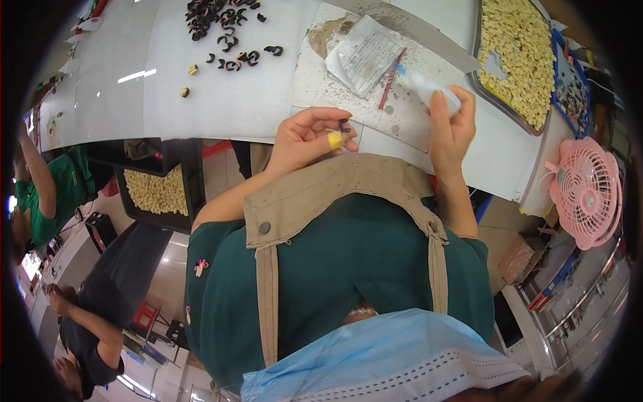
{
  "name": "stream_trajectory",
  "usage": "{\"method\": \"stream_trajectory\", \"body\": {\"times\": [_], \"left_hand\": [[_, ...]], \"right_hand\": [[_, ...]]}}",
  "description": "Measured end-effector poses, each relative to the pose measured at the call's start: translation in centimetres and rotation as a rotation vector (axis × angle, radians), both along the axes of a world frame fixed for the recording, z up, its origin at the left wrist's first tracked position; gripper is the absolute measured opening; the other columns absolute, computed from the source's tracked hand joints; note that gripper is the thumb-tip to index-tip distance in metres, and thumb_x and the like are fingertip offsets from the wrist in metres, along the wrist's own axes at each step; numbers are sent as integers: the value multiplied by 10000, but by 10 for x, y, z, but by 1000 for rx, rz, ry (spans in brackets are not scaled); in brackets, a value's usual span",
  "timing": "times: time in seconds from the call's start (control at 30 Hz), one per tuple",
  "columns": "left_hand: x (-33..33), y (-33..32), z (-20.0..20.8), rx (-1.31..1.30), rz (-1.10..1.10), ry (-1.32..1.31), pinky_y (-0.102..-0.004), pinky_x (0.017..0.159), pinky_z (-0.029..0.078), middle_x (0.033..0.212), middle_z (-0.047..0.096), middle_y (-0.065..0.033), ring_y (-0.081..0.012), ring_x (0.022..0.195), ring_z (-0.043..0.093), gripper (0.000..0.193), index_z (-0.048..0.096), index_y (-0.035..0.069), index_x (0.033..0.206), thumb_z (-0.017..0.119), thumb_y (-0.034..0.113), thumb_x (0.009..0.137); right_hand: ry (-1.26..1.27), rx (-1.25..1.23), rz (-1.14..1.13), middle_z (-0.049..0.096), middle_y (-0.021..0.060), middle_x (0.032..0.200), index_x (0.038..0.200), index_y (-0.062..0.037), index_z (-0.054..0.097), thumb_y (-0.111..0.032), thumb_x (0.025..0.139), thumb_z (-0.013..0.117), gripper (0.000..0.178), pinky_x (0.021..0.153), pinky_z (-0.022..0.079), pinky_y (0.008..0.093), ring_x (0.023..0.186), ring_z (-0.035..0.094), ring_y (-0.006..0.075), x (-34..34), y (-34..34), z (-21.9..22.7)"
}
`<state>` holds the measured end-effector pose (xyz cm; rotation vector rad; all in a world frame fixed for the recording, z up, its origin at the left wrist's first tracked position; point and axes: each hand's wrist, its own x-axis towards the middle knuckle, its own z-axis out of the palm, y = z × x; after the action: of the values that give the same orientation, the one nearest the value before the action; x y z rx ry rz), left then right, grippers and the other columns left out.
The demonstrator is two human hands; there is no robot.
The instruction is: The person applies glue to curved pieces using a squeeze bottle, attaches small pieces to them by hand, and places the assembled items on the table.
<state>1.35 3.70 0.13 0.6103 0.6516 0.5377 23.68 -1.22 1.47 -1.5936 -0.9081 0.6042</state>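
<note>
Near the table's front edge, my left hand pinches a small black curved piece between thumb and fingertips. A yellow wrap sits around the thumb's end. To its right, my right hand is closed around a white squeeze bottle. That bottle lies tilted in the grip, its bluish tip pointing up and left over a stained white board. The black piece and the bottle are well apart.
Loose black curved pieces lie at the far left, two yellowish pieces nearer. Paper sheets and a thin red stick rest on the board. Right: a tray of pale yellow pieces, a pink fan. Two people work at left.
</note>
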Motion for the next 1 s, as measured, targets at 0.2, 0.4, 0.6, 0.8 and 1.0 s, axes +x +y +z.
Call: {"method": "stream_trajectory", "body": {"times": [0.2, 0.4, 0.6, 0.8, 1.0], "left_hand": [[-5, 16, -4, -468, -29, -503, -187, 600, 495, 909, 571, -113, -145, 753, 590, 346, 504, -4, 1147, 585, 6, 810], [-7, 20, -7, -400, -57, -403, -190, 609, 504, 919, 578, -120, -149, 749, 594, 352, 502, -9, 1148, 587, 4, 807], [-4, 13, -7, -295, -63, -335, -217, 621, 509, 945, 587, -125, -171, 781, 612, 358, 503, 5, 1141, 610, 38, 801], [1, 9, -7, -346, -100, -390, -211, 647, 498, 938, 596, -109, -167, 810, 615, 300, 509, -3, 1120, 579, 46, 832], [2, 4, 7, -358, -51, -347, -195, 627, 477, 921, 583, -100, -138, 775, 597, 279, 527, 12, 1111, 563, 23, 835]], "right_hand": [[-305, -175, 55, 577, 19, 748, 909, -41, 569, -213, 837, 607, 190, 584, 400, 210, 667, 509, 78, 26, 8, -5], [-841, -193, -211, 639, 87, 751, 889, -56, 615, -165, 810, 592, 136, 632, 472, 297, 657, 612, 194, 110, 23, 14], [-979, -380, -81, 638, 131, 812, 908, -78, 622, -179, 793, 590, 156, 653, 469, 362, 741, 614, 290, 184, 43, -11], [-1012, -396, -6, 618, 164, 950, 1033, -22, 589, -116, 857, 516, 213, 752, 457, 347, 865, 592, 297, 189, 41, -20], [-573, -30, 18, 601, 69, 986, 1084, -18, 570, -68, 872, 522, 223, 791, 435, 265, 886, 561, 165, 159, 29, 14]]}}
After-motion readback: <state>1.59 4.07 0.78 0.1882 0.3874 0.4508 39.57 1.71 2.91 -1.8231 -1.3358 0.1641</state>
